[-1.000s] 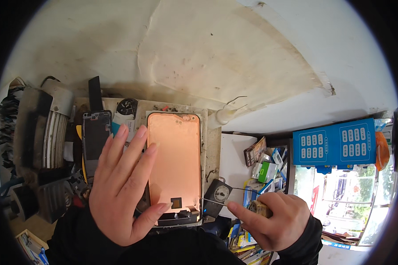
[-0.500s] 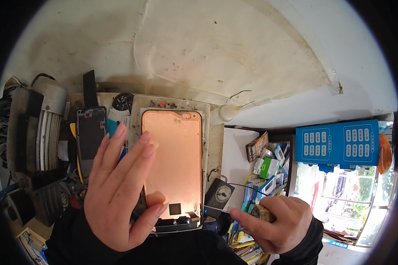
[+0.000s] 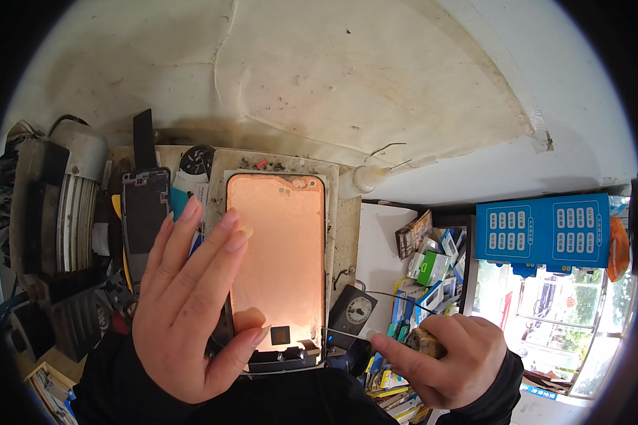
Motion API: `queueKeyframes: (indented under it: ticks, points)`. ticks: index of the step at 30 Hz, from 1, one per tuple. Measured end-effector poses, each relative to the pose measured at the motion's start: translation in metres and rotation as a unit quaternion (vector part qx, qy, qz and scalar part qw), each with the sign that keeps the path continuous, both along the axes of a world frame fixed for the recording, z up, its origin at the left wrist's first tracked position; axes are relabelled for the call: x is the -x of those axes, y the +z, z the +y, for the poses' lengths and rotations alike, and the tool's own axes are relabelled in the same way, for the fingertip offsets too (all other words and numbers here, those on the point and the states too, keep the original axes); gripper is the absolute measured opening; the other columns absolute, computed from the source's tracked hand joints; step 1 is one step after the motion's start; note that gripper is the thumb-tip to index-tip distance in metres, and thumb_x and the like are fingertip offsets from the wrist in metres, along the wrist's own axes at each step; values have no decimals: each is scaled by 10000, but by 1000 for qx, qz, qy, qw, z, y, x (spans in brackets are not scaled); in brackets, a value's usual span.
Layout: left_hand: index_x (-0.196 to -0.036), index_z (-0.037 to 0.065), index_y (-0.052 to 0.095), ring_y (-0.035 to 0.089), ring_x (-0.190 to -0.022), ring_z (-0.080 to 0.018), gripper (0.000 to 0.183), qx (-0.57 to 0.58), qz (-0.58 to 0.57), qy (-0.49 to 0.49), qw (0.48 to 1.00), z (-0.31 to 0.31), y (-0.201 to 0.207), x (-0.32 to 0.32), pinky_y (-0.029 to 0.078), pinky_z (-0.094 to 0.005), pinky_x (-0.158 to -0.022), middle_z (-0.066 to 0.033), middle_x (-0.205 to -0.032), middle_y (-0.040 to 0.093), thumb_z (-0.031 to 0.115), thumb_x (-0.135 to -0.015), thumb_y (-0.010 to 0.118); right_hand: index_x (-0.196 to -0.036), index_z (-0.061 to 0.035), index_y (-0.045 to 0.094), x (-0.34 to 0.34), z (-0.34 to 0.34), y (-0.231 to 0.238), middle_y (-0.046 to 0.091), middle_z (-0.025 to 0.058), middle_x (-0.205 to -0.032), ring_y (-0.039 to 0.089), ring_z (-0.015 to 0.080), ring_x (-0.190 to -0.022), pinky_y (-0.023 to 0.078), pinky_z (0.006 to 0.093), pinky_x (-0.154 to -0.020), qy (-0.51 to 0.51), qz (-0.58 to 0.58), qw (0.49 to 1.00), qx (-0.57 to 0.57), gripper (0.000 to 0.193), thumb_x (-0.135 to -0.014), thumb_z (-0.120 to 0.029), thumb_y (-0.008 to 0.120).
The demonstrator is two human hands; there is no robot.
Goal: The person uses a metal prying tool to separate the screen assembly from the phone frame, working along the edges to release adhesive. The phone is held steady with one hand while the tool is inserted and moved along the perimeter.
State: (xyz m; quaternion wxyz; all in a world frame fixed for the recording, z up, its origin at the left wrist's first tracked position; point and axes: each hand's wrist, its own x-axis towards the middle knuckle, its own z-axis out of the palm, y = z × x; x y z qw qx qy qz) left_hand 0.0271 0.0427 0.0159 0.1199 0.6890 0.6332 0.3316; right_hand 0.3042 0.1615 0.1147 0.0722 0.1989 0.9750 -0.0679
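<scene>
A phone screen panel [image 3: 280, 255] with a copper-coloured back and black rim lies on a pale, grimy plate [image 3: 290, 161]. My left hand [image 3: 191, 304] rests along its left side, fingers stretched out and thumb near the bottom. It grips nothing. A small dark square [image 3: 281, 335] sits on the panel just right of that thumb. In my right hand [image 3: 450, 358] is a thin metal pry tool [image 3: 347, 333] with a thick mottled handle. Its tip meets the panel's right edge, near the lower corner; how far it goes in cannot be seen.
Left stand another opened phone [image 3: 146, 212] and a ribbed metal machine [image 3: 78, 205]. A dial-fitted control box [image 3: 352, 312] sits right of the plate, and a needle-tipped bottle [image 3: 367, 178] behind it. Several small packages [image 3: 432, 269] crowd the right, below a blue printed box [image 3: 542, 228].
</scene>
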Motion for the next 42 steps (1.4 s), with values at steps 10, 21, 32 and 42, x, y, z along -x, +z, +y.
queueKeyframes:
  ticks: [10,21,32,42]
  points:
    - [-1453,-79,517,461,-1423,-518,701,1,-3,8,1000,-1,-1,1,319,-606,-1180,-275,-1464,572,287,-889,718,-1255,-275,780,7,1,6,551,63,-770,555,172,-539,397,315,-449,-2,-21,1000,-15,589,-668,-227,778]
    - [-1481,-104,466,382,-1463,-554,739,8,10,-11,1000,-1,-3,5,304,-572,-1213,-305,-1471,552,268,-883,690,-1274,-298,768,3,3,2,553,61,-758,534,164,-512,386,307,-440,9,-11,1000,-2,589,-692,-210,777]
    - [-1478,-109,466,381,-1456,-567,749,15,15,-12,1000,-1,-1,5,312,-582,-1209,-313,-1480,539,233,-853,696,-1262,-317,771,-2,3,0,557,50,-758,534,159,-509,394,303,-443,7,-9,1000,15,575,-702,-190,788]
    - [-1481,-111,461,379,-1453,-575,743,17,25,-14,999,-1,-1,4,318,-586,-1205,-318,-1493,520,227,-858,682,-1248,-344,774,-7,1,-3,562,39,-780,537,158,-521,400,307,-448,8,-10,1000,25,565,-703,-197,795]
